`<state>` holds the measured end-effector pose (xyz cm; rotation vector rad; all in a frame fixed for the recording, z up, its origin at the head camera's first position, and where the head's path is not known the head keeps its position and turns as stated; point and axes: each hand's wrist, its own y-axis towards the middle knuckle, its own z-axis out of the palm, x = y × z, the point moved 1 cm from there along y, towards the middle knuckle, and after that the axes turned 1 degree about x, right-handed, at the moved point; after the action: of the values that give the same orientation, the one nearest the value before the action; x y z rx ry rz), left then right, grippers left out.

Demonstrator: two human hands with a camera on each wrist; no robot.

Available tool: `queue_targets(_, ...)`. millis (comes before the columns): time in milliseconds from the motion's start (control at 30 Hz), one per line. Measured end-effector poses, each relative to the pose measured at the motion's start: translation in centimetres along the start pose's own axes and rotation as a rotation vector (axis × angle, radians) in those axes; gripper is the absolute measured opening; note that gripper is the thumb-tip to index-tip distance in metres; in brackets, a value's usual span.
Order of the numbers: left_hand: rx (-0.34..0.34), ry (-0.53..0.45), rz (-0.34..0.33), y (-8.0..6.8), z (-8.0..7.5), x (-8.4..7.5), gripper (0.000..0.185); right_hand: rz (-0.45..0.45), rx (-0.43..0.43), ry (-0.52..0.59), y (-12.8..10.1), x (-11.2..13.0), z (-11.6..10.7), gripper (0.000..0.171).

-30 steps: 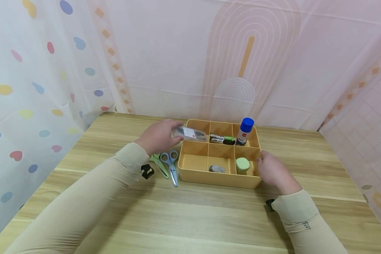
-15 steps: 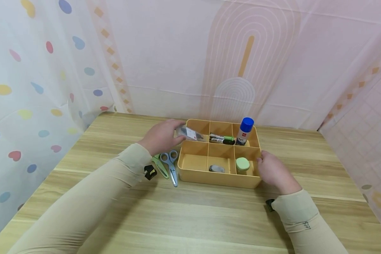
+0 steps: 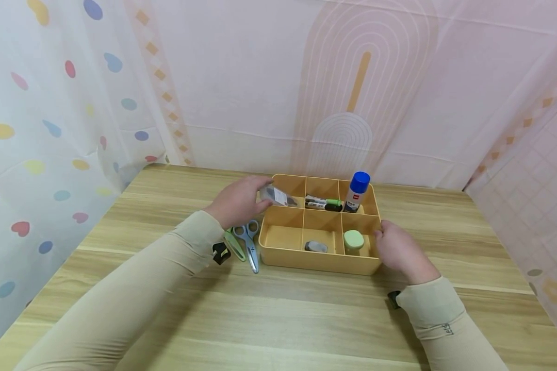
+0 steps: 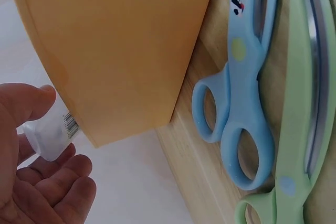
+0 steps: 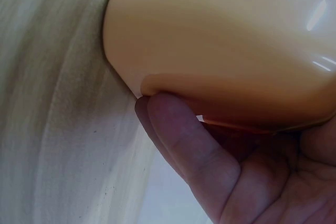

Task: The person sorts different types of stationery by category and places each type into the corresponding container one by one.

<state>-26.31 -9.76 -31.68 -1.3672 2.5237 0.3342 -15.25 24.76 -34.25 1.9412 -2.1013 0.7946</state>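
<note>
A clear plastic package (image 3: 278,196) with a white label slants down into the back left compartment of the yellow divided organizer box (image 3: 320,262). My left hand (image 3: 242,200) holds its outer end at the box's left rim; in the left wrist view the thumb and curled fingers (image 4: 71,174) lie on either side of the package end (image 4: 50,135). What is inside the package looks dark and is unclear. On the opposite side my right hand (image 3: 401,250) grips the box's right wall, thumb at the rim and fingers (image 5: 178,135) along the outer face (image 5: 226,40).
Blue scissors (image 3: 248,245) and green scissors (image 3: 234,243) lie on the wooden table (image 3: 278,319) left of the box. Inside the box are markers (image 3: 322,202), a blue-capped bottle (image 3: 357,190), a grey oval item (image 3: 316,246) and a green-lidded container (image 3: 354,239). A curtain hangs behind.
My left hand has moved slightly right, and the package's far end has tipped down into the back left compartment. The right hand keeps its grip on the box.
</note>
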Motion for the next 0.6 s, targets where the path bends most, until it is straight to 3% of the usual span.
queue_targets(600,0.034,-0.029,-0.019,-0.38,0.38,0.36,0.071,-0.014,-0.006,-0.021,-0.05,-0.09,-0.03,0.050)
